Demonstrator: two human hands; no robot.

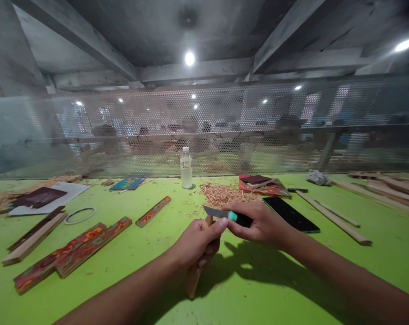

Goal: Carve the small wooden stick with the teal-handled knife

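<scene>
Fingers of the left hand [196,243] are wrapping tight around a pale wooden stick [193,280], holding it upright over the near middle of the green tabletop [130,271], its lower end dipping toward the near edge. The thumb is bracing just beside the blade. The right hand [258,223] is closing fully round a knife [225,213] with a dark and teal handle, laying the blade across the stick's top end. This is looking like the whittling step, with the edge set on the wood for a cut; the next stroke is likely calling for a firm grip on the stick and a controlled push away from the bracing thumb.

Just beyond the hands, a black phone [290,214] is lying flat, and a heap of wood shavings [225,193] is spreading toward the far edge. Patterned painted strips [72,253] are lying toward the left edge near a thin ring [80,215], while plain sticks [333,219] are resting toward the right. A clear water bottle [186,167] is standing at the far edge.

The left hand is hiding most of the stick's middle, and where blade meets wood is hard to make out. Behind the mesh screen [225,122], people are blurring into vague shapes.
</scene>
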